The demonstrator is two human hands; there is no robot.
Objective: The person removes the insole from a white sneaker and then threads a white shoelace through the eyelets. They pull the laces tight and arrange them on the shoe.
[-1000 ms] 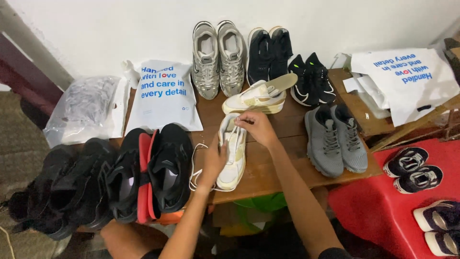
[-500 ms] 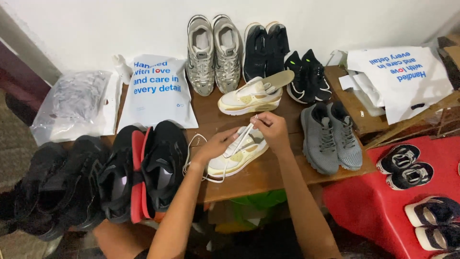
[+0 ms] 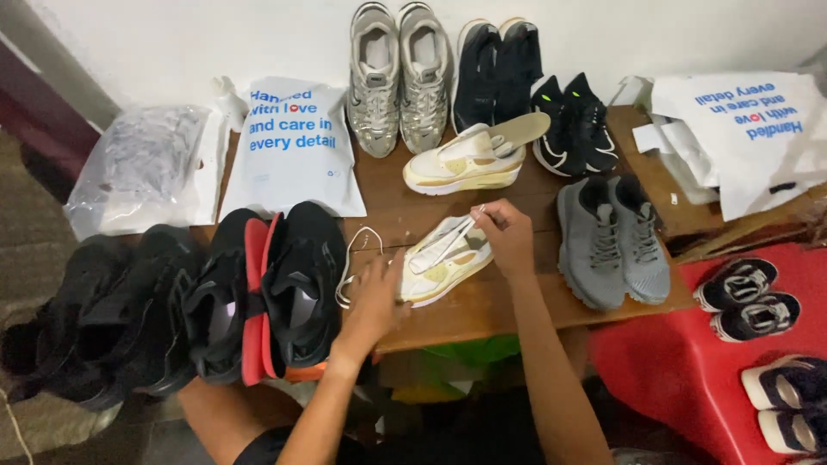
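Where both hands grip the cream sneaker (image 3: 444, 258) — a crowded wooden table (image 3: 482, 314), white wall (image 3: 172, 34) behind.

A brown wooden table (image 3: 517, 314) holds many shoes. At the back, by the white wall (image 3: 172, 34), stand two silver shoes (image 3: 398, 77) and two dark blue shoes (image 3: 498, 73). Next to those sit two black shoes (image 3: 575, 125). Two grey shoes (image 3: 610, 239) lie on the right side of the table. A white bag with blue letters (image 3: 293, 146) lies flat on the left. A clear plastic bag (image 3: 138, 168) is beside it. Black shoes with red soles (image 3: 267, 293) stand in a row at the front left. More small shoes (image 3: 745, 297) rest on something red (image 3: 680, 379) on the right.
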